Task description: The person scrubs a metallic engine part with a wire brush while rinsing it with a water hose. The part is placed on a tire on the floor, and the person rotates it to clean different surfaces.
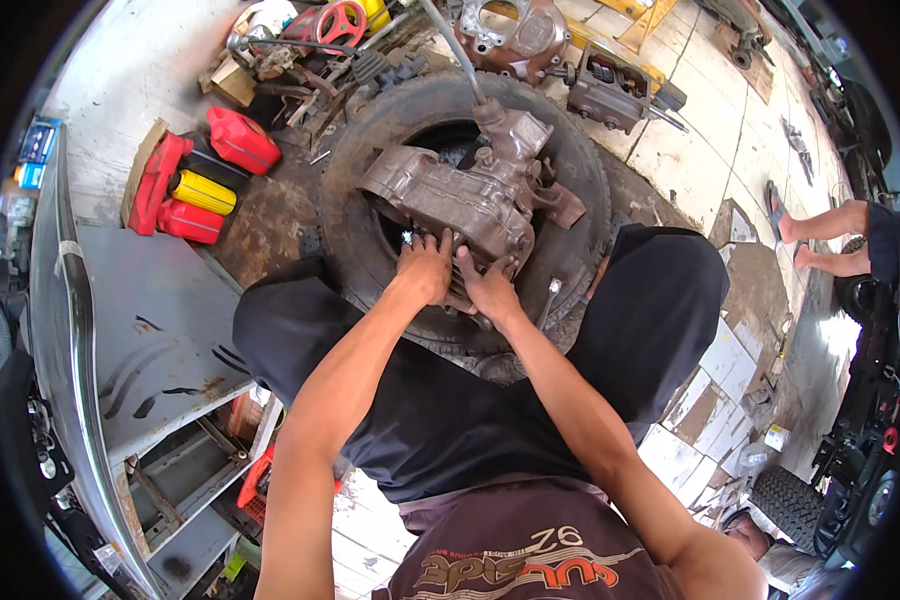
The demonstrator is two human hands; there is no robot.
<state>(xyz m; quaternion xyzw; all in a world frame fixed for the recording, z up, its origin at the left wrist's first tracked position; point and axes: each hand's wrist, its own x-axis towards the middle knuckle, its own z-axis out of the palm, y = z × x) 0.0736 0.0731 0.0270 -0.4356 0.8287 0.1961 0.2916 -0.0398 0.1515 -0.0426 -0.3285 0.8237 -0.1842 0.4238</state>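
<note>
While the gearbox (450,198) lies across the tyre (354,140), our left grip (426,268) and right grip (489,289) sit at its near edge, fingers bent. Whether either pinches it, we can't tell!

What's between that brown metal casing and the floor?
A tyre: it lies flat on the floor, and the casing sits on top of it, as the head view shows.

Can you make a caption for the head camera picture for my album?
Left hand and right hand at the near edge of a brown metal casing on a tyre.
</note>
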